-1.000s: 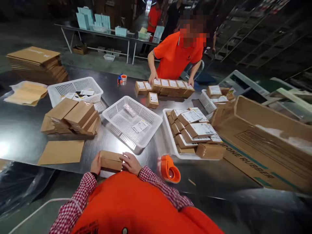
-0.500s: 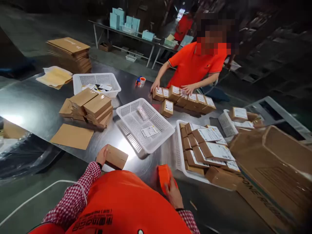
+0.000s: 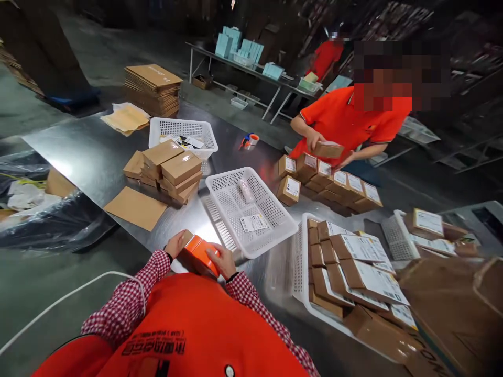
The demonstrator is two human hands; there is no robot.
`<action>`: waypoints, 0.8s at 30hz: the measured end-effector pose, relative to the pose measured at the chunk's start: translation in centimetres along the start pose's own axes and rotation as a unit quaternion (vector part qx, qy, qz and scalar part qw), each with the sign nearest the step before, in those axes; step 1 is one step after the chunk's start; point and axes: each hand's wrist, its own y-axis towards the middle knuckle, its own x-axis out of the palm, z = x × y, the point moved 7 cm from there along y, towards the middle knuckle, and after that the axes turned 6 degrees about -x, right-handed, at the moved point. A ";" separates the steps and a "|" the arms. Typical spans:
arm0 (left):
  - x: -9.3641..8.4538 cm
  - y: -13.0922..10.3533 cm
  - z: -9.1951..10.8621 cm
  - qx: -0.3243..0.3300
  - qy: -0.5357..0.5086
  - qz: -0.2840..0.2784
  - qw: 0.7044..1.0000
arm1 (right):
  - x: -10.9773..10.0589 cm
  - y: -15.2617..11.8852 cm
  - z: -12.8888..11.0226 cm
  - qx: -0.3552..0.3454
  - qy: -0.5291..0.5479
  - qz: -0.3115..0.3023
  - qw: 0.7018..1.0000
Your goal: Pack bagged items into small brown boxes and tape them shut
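At the table's near edge, my left hand (image 3: 175, 244) grips one end of a small brown cardboard box (image 3: 185, 258). My right hand (image 3: 225, 261) is closed around an orange tape dispenser (image 3: 201, 254), which rests on or just over the box and hides much of it. Just beyond is a white plastic basket (image 3: 275, 238) with a labelled slip (image 3: 253, 223) and a bubble-wrapped item (image 3: 246, 190) inside. Left of it lie a stack of folded brown boxes (image 3: 183, 166) and a flat cardboard piece (image 3: 135, 208).
At right, a white basket (image 3: 301, 267) holds several labelled boxes (image 3: 361, 248), beside a large carton (image 3: 451, 293). Across the table a co-worker (image 3: 349, 115) holds a box (image 3: 328, 150) over a row of labelled boxes. Further back are a tape roll (image 3: 249, 141) and stacked cardboard (image 3: 152, 89).
My right hand has brought the orange tape dispenser leftward from the table onto or over the box in my left hand. The co-worker has lifted a box. The view has shifted left.
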 end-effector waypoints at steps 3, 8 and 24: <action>-1.7 -0.4 0.7 -0.012 -0.029 0.039 0.999 | 0.2 -0.5 1.0 0.010 0.026 -0.005 1.000; -2.5 -2.8 1.1 -0.113 -0.123 -0.015 0.986 | 0.0 -1.0 1.4 0.021 0.048 -0.009 0.999; 3.1 -4.2 1.4 -0.205 -0.250 -0.154 0.934 | 0.3 -0.2 -1.1 -0.026 0.021 -0.124 0.992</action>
